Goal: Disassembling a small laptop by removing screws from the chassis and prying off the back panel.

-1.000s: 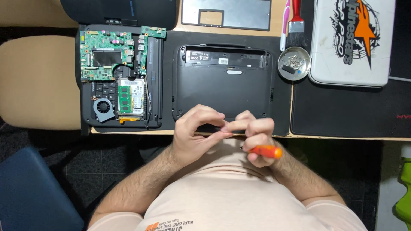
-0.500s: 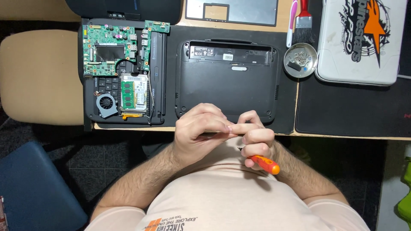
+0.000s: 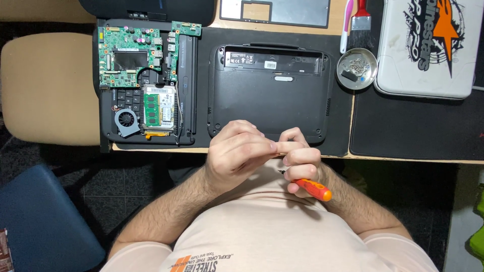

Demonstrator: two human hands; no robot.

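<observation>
On my feed the biggest thing is the black mat (image 3: 408, 128) across the wooden desk, then the white hard case with orange and black artwork (image 3: 428, 48) at far right. The closed black plastic laptop base (image 3: 272, 95) lies centre, just beyond my hands; left of it sits the opened laptop chassis with green circuit board (image 3: 143, 83). The small round metal dish of screws (image 3: 357, 69) stands beside the base. My left hand (image 3: 237, 153) pinches fingertips against the right. My right hand (image 3: 301, 160) grips the orange-handled screwdriver (image 3: 312, 189), angled toward my chest.
</observation>
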